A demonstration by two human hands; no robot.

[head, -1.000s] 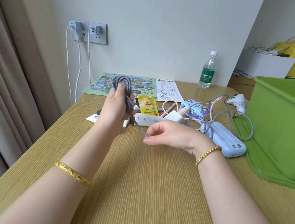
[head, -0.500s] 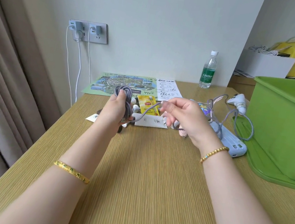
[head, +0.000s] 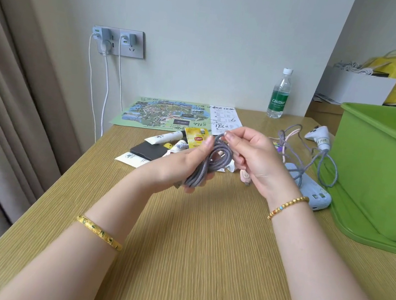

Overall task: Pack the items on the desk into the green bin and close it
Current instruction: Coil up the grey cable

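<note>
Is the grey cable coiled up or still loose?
Coiled. The grey cable sits in stacked loops gripped by the left hand, while the right hand pinches its top loop.

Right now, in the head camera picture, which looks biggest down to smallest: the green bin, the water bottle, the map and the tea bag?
1. green bin, though nearer the camera.
2. map.
3. water bottle, though farthest away.
4. tea bag.

Pale wall [head: 209, 24], beige curtain [head: 8, 97], wall socket [head: 118, 41], wooden desk [head: 203, 252], seemingly daylit
</note>
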